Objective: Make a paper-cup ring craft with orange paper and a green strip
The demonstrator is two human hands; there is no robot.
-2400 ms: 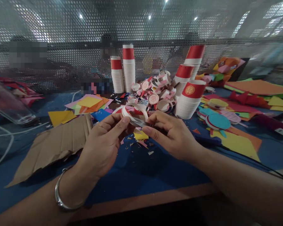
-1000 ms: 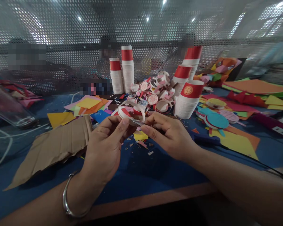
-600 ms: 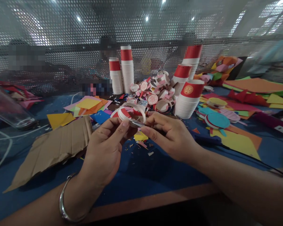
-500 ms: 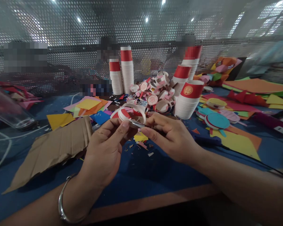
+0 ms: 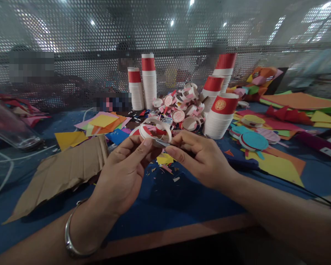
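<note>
A: Grip?
B: Left hand (image 5: 121, 173) pinches paper ring (image 5: 167, 129), thumb on top. Right hand (image 5: 206, 162) closed round scissors (image 5: 162, 142); blade gap, can't tell. Ring's above desk (image 5: 160, 209), nearer than scrap pile (image 5: 178, 116).
A: Technique?
B: Light pinch, don't crush ring. Short snips, tips off left thumb.

Reaching inward with the left forearm (image 5: 44, 239) and the right forearm (image 5: 287, 221). Angles the left hand (image 5: 124, 169) up and rightward, thumb pressing toward curled fingers. Points the right hand (image 5: 205, 158) leftward, fingers bent above the thumb, near but apart from the left hand.
</note>
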